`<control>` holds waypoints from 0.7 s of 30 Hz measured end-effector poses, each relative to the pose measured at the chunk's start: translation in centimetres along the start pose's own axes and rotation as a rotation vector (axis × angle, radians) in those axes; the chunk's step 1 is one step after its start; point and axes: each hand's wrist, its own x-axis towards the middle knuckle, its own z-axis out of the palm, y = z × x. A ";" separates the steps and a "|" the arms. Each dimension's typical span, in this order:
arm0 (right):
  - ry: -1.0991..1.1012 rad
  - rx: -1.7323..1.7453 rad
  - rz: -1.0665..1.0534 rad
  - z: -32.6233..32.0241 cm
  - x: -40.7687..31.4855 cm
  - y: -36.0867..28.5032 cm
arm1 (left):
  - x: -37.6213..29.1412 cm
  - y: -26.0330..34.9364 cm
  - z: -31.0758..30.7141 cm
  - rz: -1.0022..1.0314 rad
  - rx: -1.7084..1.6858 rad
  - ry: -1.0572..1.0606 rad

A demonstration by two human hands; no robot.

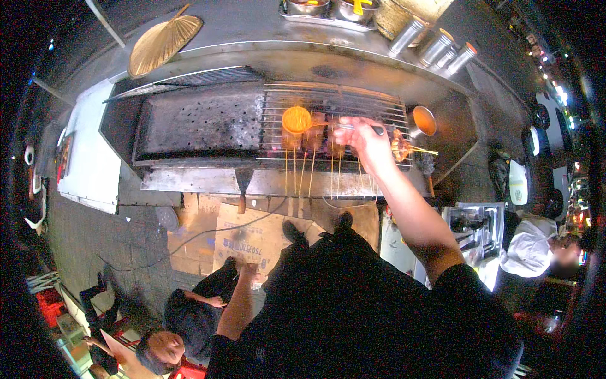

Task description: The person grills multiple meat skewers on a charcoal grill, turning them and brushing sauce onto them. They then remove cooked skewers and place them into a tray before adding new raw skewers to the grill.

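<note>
My right hand (pixel 362 137) grips the handle of a small round ladle or strainer (pixel 297 119), which looks orange across its top. I hold it above skewered meat on the wire grill grate (pixel 270 102). Thin bamboo skewer sticks (pixel 295 175) stick out over the grill's front edge. To the right of my hand, a browned piece of skewered food (pixel 400 146) lies on the grate, its sticks pointing right. A metal cup (pixel 424 121) of orange seasoning stands beside the grate. My left hand (pixel 249 273) hangs low at my side; its fingers are too unclear to read.
Left of the grate lies a perforated charcoal tray (pixel 199 118). Metal shaker cans (pixel 438 49), sauce pots on a tray (pixel 326 21) and a palm-leaf fan (pixel 165 45) occupy the back ledge. A cable (pixel 199 232) crosses flattened cardboard (pixel 246 237). A person (pixel 163 346) sits at lower left.
</note>
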 end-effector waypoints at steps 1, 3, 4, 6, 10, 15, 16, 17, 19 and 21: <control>0.017 -0.014 -0.006 -0.3 -0.6 -0.1 | 0.1 0.9 0.0 -0.074 0.155 0.063; -0.002 -0.001 -0.029 -0.9 -1.4 -0.3 | 1.2 2.3 1.4 0.060 0.476 0.113; 0.002 -0.002 -0.014 -1.3 -1.7 -0.5 | 1.7 2.9 2.4 0.086 0.507 0.053; 0.056 -0.045 -0.022 -2.0 -1.6 -0.7 | 2.9 3.7 5.3 0.006 0.249 -0.279; 0.069 -0.071 -0.012 -3.3 0.4 -0.9 | 2.4 3.0 10.7 0.271 0.619 0.256; 0.089 -0.039 -0.061 -4.5 4.1 -0.8 | 0.9 1.2 14.2 0.396 0.796 0.394; 0.125 -0.038 -0.080 -4.7 4.6 -0.8 | 0.8 1.1 14.2 0.404 0.868 0.454; 0.125 -0.032 -0.129 -4.9 4.9 -0.9 | 0.7 1.1 13.9 0.413 0.940 0.514; 0.108 -0.041 -0.099 -5.4 4.9 -1.1 | 0.5 1.5 13.2 0.236 0.741 0.326; 0.154 -0.023 -0.088 -6.0 4.2 -1.3 | 0.2 1.7 12.1 0.185 0.708 0.286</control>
